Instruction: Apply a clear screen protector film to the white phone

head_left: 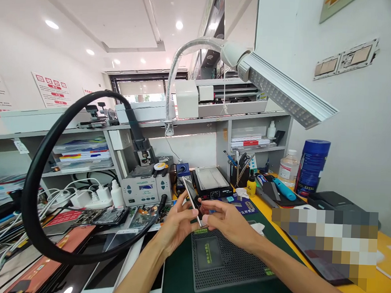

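Observation:
My left hand (176,226) grips a slim phone (191,194) with a pale edge, held tilted and nearly edge-on to me. My right hand (228,220) is closed at the phone's near lower end, its thumb and fingertips meeting the edge. Whether a small part sits between the right fingertips cannot be made out. Below both hands lies a grey perforated repair mat (239,258) on a dark green work surface (177,275).
A soldering station (145,189) with a looping black hose (31,200) stands at left, near tablets (104,263). Behind are a black heating plate (213,184), a tool holder (239,174) and a yellow bottle (251,185). A lamp (288,90) hangs overhead.

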`<state>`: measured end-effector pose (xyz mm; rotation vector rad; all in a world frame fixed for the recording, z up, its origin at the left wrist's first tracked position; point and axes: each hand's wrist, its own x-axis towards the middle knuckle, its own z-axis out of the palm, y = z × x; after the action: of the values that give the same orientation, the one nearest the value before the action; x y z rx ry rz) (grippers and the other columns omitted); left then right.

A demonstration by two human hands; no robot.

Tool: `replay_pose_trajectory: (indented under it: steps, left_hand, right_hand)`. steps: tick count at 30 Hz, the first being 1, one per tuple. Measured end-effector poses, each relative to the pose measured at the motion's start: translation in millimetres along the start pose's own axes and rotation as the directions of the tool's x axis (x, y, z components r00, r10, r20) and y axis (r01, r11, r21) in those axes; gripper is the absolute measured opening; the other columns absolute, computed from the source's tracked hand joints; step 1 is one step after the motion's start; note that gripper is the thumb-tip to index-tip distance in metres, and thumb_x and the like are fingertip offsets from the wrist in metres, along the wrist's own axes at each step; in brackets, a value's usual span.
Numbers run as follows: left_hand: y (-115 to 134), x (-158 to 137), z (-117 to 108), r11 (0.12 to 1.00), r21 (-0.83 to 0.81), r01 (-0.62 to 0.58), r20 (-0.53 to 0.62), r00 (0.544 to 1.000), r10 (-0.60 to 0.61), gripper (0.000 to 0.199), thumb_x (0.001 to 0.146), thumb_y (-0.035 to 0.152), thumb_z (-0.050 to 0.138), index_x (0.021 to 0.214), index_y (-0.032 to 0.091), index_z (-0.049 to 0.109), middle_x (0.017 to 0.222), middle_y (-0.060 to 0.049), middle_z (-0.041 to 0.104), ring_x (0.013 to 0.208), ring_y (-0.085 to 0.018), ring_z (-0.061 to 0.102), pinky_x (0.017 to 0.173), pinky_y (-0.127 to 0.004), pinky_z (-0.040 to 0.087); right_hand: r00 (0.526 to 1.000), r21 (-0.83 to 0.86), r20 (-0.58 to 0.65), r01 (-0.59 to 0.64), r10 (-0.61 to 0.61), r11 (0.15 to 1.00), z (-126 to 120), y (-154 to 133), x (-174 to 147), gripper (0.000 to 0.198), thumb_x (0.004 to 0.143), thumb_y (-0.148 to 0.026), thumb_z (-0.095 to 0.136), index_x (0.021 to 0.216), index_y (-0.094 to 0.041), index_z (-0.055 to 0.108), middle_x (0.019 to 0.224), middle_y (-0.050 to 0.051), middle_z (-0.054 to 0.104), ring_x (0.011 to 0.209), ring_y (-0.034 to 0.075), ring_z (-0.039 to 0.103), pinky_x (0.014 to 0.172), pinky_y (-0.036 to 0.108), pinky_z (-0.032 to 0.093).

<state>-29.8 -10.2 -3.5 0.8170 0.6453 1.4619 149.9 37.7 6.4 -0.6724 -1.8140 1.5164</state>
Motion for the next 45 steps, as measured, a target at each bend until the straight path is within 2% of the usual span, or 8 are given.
replay_pose_trajectory:
  steps: [6, 12, 16, 22, 28, 35, 40, 45]
  left_hand:
    - [-0.8, 0.2, -0.9, 1.000, 0.021, -0.003, -0.005, 1.000, 0.003, 0.068, 0.072, 0.009, 0.079, 0.132, 0.034, 0.056, 0.123, -0.005, 0.063, 0.112, -0.028, 0.063, 0.096, -0.049, 0.052]
    - [0.4, -2.1, 1.3, 1.000, 0.027, -0.007, 0.009, 1.000, 0.007, 0.065, 0.073, 0.008, 0.077, 0.130, 0.032, 0.056, 0.126, -0.005, 0.063, 0.112, -0.027, 0.064, 0.096, -0.048, 0.053]
    - [1.2, -3.0, 3.1, 1.000, 0.024, -0.008, 0.019, 1.000, 0.007, 0.067, 0.074, 0.008, 0.077, 0.133, 0.033, 0.055, 0.128, -0.006, 0.062, 0.113, -0.027, 0.064, 0.097, -0.048, 0.052]
    - [2.0, -3.5, 3.4, 1.000, 0.026, -0.003, 0.025, 1.000, 0.003, 0.075, 0.074, 0.010, 0.078, 0.139, 0.037, 0.050, 0.130, -0.006, 0.063, 0.114, -0.029, 0.064, 0.098, -0.051, 0.051]
    - [2.8, -2.6, 2.5, 1.000, -0.003, 0.005, 0.013, 1.000, -0.004, 0.064, 0.074, 0.010, 0.078, 0.131, 0.032, 0.057, 0.126, -0.006, 0.064, 0.114, -0.029, 0.064, 0.099, -0.052, 0.050]
    - [7.0, -4.9, 6.0, 1.000, -0.006, 0.012, 0.011, 1.000, -0.012, 0.054, 0.075, 0.011, 0.077, 0.123, 0.029, 0.060, 0.126, -0.005, 0.063, 0.110, -0.028, 0.066, 0.099, -0.053, 0.050]
    - [13.6, -6.9, 6.3, 1.000, -0.026, 0.005, -0.015, 1.000, -0.006, 0.047, 0.076, 0.011, 0.074, 0.118, 0.027, 0.060, 0.119, -0.006, 0.067, 0.107, -0.029, 0.068, 0.097, -0.054, 0.051]
    - [16.6, -9.3, 5.3, 0.989, 0.050, 0.136, -0.116, 0.985, -0.129, 0.039, 0.075, 0.013, 0.066, 0.113, 0.019, 0.059, 0.114, -0.011, 0.071, 0.100, -0.031, 0.071, 0.086, -0.053, 0.057]
  right_hand:
    - [1.000, 0.035, -0.007, 0.009, -0.009, 0.999, 0.3, 0.8, -0.5, 0.049, 0.084, -0.027, 0.072, 0.132, -0.017, 0.062, 0.123, 0.010, 0.068, 0.094, 0.021, 0.068, 0.075, 0.031, 0.055]
    - [1.000, 0.068, 0.000, 0.026, -0.026, 0.997, -1.2, 6.3, 1.1, 0.050, 0.084, -0.029, 0.073, 0.131, -0.018, 0.063, 0.124, 0.011, 0.068, 0.095, 0.021, 0.068, 0.076, 0.032, 0.055]
    - [1.000, 0.079, 0.000, 0.024, -0.024, 0.997, -1.2, 8.0, 1.5, 0.050, 0.084, -0.029, 0.072, 0.132, -0.018, 0.063, 0.126, 0.011, 0.068, 0.091, 0.020, 0.068, 0.076, 0.032, 0.056]
    - [1.000, 0.105, -0.017, 0.008, -0.007, 0.994, 0.5, 3.9, 2.2, 0.050, 0.081, -0.031, 0.075, 0.128, -0.017, 0.065, 0.124, 0.011, 0.068, 0.097, 0.023, 0.068, 0.077, 0.033, 0.057]
    - [0.999, 0.149, -0.035, -0.030, 0.036, 0.988, -3.2, -1.6, 1.5, 0.051, 0.080, -0.035, 0.077, 0.126, -0.016, 0.066, 0.127, 0.013, 0.066, 0.096, 0.022, 0.068, 0.075, 0.033, 0.059]
    - [0.996, 0.273, -0.018, -0.077, 0.085, 0.959, -8.9, -12.3, 0.6, 0.048, 0.084, -0.037, 0.075, 0.125, -0.014, 0.065, 0.105, 0.012, 0.072, 0.093, 0.021, 0.069, 0.078, 0.035, 0.059]
    - [0.994, 0.363, -0.058, -0.067, 0.094, 0.929, -22.0, -5.5, 6.9, 0.043, 0.086, -0.034, 0.073, 0.123, -0.014, 0.063, 0.117, 0.015, 0.069, 0.097, 0.026, 0.072, 0.079, 0.037, 0.060]
    - [0.988, 0.454, -0.107, -0.050, 0.111, 0.890, -37.7, -2.1, 14.2, 0.039, 0.085, -0.032, 0.071, 0.119, -0.014, 0.063, 0.119, 0.017, 0.068, 0.096, 0.028, 0.073, 0.074, 0.036, 0.061]
